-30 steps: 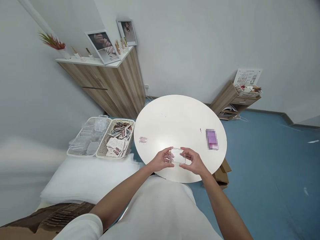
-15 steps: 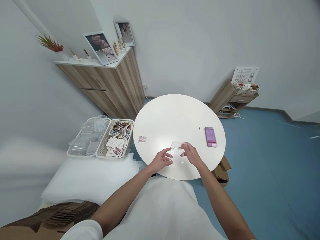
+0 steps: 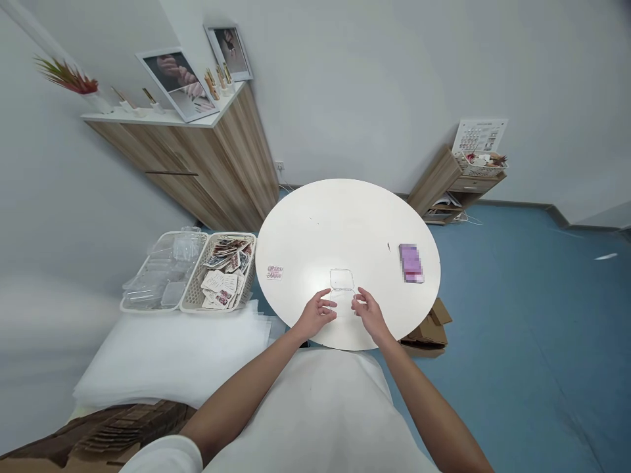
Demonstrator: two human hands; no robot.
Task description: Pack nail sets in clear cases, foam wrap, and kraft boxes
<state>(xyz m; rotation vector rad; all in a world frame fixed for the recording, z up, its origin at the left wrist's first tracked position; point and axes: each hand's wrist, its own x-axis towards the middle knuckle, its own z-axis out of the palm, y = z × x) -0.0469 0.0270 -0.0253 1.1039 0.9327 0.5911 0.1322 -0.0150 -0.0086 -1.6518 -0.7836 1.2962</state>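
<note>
A small clear plastic box (image 3: 342, 280) sits near the front of the white round table, its hinged lid swung back so that both halves show. At its left edge is my left hand (image 3: 317, 314), thumb and fingers around the side of the base. My right hand (image 3: 369, 314) has its curled fingers at the right edge of the base. Where exactly the fingertips press is hard to see through the clear plastic. To the left on the table lies a small sheet with pink nail-shaped pieces (image 3: 275, 272).
A purple pixelated item (image 3: 411, 263) and a tiny dark object (image 3: 388, 247) lie on the round table (image 3: 345, 210). On the left stand a basket of cards (image 3: 186, 305) and a basket of clear boxes (image 3: 127, 306). Cardboard boxes (image 3: 428, 335) rest on the floor at right.
The box's lid now lies further back, away from me. My right hand has come down from the lid to the right side of the base. The view has shifted slightly.
</note>
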